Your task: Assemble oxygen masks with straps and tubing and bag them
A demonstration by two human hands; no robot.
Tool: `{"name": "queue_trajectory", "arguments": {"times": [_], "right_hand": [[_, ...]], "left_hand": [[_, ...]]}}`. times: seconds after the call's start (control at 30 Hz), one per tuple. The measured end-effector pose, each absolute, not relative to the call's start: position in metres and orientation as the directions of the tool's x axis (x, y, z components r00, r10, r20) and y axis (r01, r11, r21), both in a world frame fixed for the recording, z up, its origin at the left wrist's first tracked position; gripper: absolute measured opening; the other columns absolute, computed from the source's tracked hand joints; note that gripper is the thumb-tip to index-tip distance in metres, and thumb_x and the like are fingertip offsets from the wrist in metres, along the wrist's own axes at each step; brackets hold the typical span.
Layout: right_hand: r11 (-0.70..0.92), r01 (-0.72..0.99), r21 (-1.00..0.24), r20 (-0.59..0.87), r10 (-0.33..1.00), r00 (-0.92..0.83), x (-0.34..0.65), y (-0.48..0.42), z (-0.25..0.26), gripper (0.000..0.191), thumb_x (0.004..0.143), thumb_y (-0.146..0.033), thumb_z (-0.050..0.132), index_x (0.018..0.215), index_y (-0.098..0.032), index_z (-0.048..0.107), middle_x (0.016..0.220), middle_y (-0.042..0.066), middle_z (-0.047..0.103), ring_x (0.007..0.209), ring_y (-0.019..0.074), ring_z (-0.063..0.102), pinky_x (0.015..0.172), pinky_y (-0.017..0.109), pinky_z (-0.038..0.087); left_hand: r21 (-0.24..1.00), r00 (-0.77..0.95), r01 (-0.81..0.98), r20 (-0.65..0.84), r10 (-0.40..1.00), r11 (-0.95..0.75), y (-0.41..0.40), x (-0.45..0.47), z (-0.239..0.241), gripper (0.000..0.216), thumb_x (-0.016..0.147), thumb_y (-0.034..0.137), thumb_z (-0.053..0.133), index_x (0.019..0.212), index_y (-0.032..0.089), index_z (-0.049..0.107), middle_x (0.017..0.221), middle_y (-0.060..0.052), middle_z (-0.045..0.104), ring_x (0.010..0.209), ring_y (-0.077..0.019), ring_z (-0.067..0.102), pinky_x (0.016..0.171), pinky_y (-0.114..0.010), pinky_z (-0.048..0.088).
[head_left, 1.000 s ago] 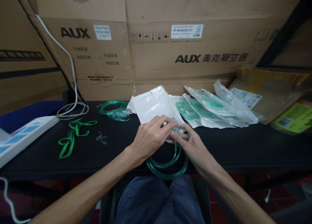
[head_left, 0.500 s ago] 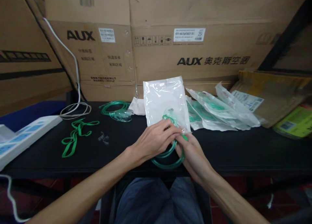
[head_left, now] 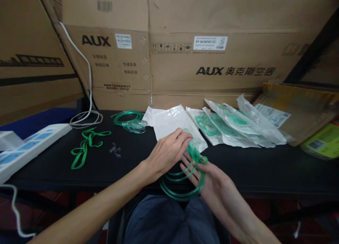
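Observation:
Both hands work on a coil of green tubing point(head_left: 182, 187) at the near edge of the black table point(head_left: 265, 162). My left hand point(head_left: 166, 152) is closed, its fingers pinching the top of the coil where it meets the white plastic pouch point(head_left: 177, 125). My right hand point(head_left: 209, 178) lies palm up under the coil, fingers stretched and threaded through the loops. The pouch lies flat on the table just beyond my hands.
Several sealed pouches with green tubing point(head_left: 233, 125) lie to the right. Another tubing coil with a clear mask point(head_left: 129, 120), a green strap point(head_left: 84, 146) and a small clear clip point(head_left: 116, 150) lie to the left. A white power strip point(head_left: 29, 146) sits far left. Cardboard boxes point(head_left: 201, 60) stand behind.
The pouch, held upright half a second ago, now lies flat on the table. The green coil has come further out toward me, and my right hand has turned palm up beneath it.

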State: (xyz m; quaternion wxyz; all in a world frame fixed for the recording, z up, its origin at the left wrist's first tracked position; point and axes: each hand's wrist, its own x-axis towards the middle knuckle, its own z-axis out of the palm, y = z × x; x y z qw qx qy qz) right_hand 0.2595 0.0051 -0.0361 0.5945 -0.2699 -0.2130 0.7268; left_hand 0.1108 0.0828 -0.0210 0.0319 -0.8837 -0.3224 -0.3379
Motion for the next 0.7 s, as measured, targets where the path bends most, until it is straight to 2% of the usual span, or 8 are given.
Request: {"name": "queue_trajectory", "arguments": {"times": [0.17,0.27,0.33,0.5,0.57,0.7], "right_hand": [[-0.024,-0.745,-0.666,-0.087,0.995,0.046,0.245,0.023,-0.041,0.027,0.069,-0.014,0.082,0.093,-0.019,0.071,0.105,0.007,0.075,0.107,0.0238,0.070,0.100,0.037,0.056],[0.007,-0.727,-0.686,-0.107,0.988,0.110,0.239,0.032,-0.040,0.025,0.073,-0.016,0.080,0.095,-0.019,0.069,0.104,0.006,0.075,0.105,0.0217,0.071,0.097,0.034,0.057],[-0.051,-0.737,-0.674,-0.137,0.989,0.058,0.239,0.032,-0.039,0.022,0.078,-0.019,0.074,0.098,-0.020,0.068,0.103,0.006,0.075,0.106,0.0225,0.071,0.097,0.037,0.057],[-0.314,-0.776,-0.547,-0.124,0.947,-0.296,0.253,0.022,-0.032,0.030,0.085,-0.024,0.051,0.111,-0.020,0.065,0.104,0.008,0.075,0.107,0.0241,0.070,0.096,0.045,0.056],[-0.366,-0.724,-0.585,-0.128,0.923,-0.364,0.260,0.020,-0.031,0.029,0.089,-0.023,0.050,0.114,-0.019,0.063,0.104,0.009,0.075,0.103,0.0233,0.072,0.093,0.043,0.057],[-0.336,-0.493,-0.803,-0.171,0.922,-0.348,0.269,0.024,-0.028,0.027,0.098,-0.031,0.054,0.118,-0.015,0.060,0.096,0.010,0.076,0.083,0.0214,0.075,0.078,0.037,0.061]], "left_hand": [[0.113,0.677,0.470,0.591,0.439,-0.876,0.082,0.109,-0.023,0.021,0.105,0.024,0.040,0.115,0.017,0.057,0.100,-0.004,0.061,0.090,-0.0171,0.065,0.080,-0.028,0.055],[0.110,0.679,0.486,0.576,0.454,-0.867,0.083,0.108,-0.024,0.022,0.105,0.025,0.039,0.116,0.017,0.057,0.101,-0.005,0.060,0.089,-0.0175,0.064,0.079,-0.028,0.056],[0.120,0.659,0.521,0.573,0.487,-0.845,0.083,0.109,-0.024,0.023,0.106,0.025,0.038,0.117,0.017,0.056,0.104,-0.005,0.060,0.090,-0.0177,0.064,0.079,-0.029,0.056],[0.126,0.628,0.576,0.565,0.536,-0.808,0.084,0.110,-0.023,0.025,0.106,0.025,0.036,0.117,0.017,0.056,0.107,-0.005,0.062,0.094,-0.0180,0.065,0.081,-0.030,0.057],[0.139,0.614,0.574,0.578,0.537,-0.807,0.084,0.111,-0.023,0.025,0.106,0.026,0.035,0.116,0.017,0.057,0.106,-0.005,0.062,0.093,-0.0179,0.065,0.081,-0.029,0.057],[0.152,0.629,0.522,0.595,0.500,-0.839,0.085,0.108,-0.022,0.023,0.106,0.024,0.037,0.113,0.017,0.058,0.103,-0.005,0.062,0.089,-0.0164,0.065,0.078,-0.028,0.057]]}}
